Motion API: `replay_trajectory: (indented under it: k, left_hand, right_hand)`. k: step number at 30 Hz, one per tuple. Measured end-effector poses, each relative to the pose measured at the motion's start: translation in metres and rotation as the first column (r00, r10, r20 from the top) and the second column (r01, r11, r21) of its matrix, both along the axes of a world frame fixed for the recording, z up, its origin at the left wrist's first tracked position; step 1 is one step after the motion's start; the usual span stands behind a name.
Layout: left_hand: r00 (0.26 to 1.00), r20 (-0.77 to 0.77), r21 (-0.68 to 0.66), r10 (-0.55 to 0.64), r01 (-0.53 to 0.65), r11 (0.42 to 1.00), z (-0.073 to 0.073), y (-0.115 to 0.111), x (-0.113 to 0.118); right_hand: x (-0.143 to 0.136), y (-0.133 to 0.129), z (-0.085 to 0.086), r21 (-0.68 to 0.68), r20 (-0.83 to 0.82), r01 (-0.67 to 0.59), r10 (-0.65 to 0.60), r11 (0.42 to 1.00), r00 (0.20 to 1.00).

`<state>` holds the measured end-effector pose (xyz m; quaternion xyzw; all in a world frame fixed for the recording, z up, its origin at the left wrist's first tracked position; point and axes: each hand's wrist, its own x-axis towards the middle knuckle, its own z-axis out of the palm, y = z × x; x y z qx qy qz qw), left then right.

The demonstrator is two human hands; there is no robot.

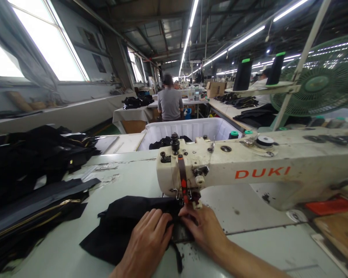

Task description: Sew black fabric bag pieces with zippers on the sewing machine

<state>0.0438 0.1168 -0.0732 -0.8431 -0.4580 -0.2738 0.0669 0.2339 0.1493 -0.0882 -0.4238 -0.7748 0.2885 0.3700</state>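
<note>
A piece of black fabric (116, 224) lies on the pale green table, its right end under the needle area of a cream sewing machine (220, 166) marked DUKI. My left hand (149, 237) rests on the fabric's right part, its fingers curled over the edge and gripping it. Just in front of the presser foot, my right hand (204, 224) pinches the same fabric near the needle. A narrow black strip (177, 258) hangs toward me between the hands. The fingertips of my right hand are partly hidden by the machine head.
Piles of black pieces with gold zippers (46, 208) cover the table's left side. Behind the machine stands a white bin (185, 125) holding black fabric. Black thread cones (243, 75) and a green fan (316, 83) are at the right. A person (170, 102) sits further ahead.
</note>
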Motion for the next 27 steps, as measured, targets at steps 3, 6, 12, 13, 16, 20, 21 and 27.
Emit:
replay_trajectory:
  k: [3,6,12,13,16,20,21,27]
  left_hand:
    - [0.998,0.025,0.011,-0.05,0.05,0.999,0.001,0.0,-0.003]
    - [0.995,0.049,0.02,-0.087,0.086,0.996,0.0,0.001,-0.006]
    - [0.989,0.069,0.009,-0.132,0.131,0.991,-0.006,0.002,-0.01]
    - [0.988,0.069,0.011,-0.135,0.134,0.991,-0.007,0.003,-0.01]
    - [0.986,0.075,-0.031,-0.147,0.15,0.988,-0.009,0.002,-0.01]
    - [0.989,0.134,-0.122,-0.058,0.074,0.99,-0.006,0.004,-0.007]
    - [0.988,0.152,-0.133,-0.024,0.044,0.99,-0.005,0.006,-0.007]
    - [0.972,0.217,-0.136,-0.089,0.121,0.983,0.001,0.013,-0.005]
  right_hand:
    - [0.001,0.0,0.002,-0.007,-0.015,0.001,-0.001,1.0,1.0]
    - [0.003,-0.001,0.004,-0.043,0.049,0.012,-0.01,0.999,0.999]
    - [0.004,-0.002,-0.004,0.023,0.092,-0.013,0.01,1.0,0.996]
    - [0.003,-0.002,-0.006,0.044,0.105,-0.013,0.008,0.999,0.994]
    - [0.003,-0.001,-0.01,0.1,0.128,-0.033,0.02,0.994,0.992]
    - [0.004,0.001,-0.009,0.149,0.104,-0.057,0.042,0.987,0.994]
    - [0.005,0.001,-0.008,0.166,0.09,-0.054,0.039,0.985,0.995]
    - [0.005,0.0,-0.005,0.231,0.001,-0.026,0.026,0.973,1.0]
